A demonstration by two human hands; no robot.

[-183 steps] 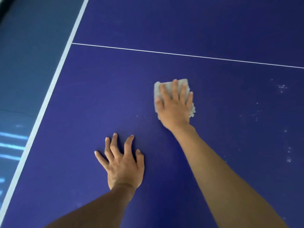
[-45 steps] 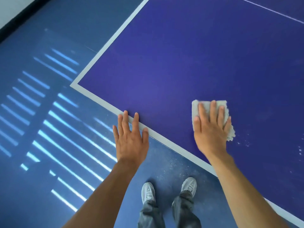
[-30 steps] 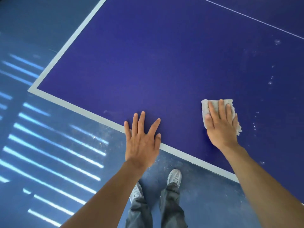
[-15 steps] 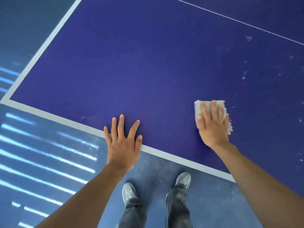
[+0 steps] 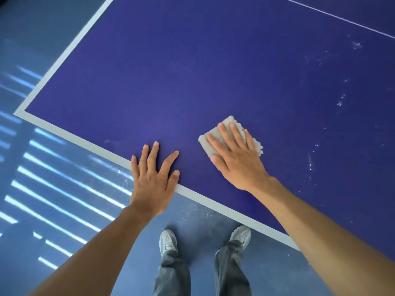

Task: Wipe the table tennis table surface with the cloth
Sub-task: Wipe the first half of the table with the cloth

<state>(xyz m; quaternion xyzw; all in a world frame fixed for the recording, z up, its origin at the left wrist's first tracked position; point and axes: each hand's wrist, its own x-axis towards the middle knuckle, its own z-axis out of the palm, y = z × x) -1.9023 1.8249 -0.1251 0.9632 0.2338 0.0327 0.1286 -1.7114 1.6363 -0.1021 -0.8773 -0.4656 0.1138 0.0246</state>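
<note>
speck-dusted blue table [image 5: 192,71], light-striped blue floor [image 5: 70,212]

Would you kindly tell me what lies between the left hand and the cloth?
Nothing but bare blue table, as the head view shows: the left hand rests flat at the near edge, and the cloth lies under the right hand.
</note>
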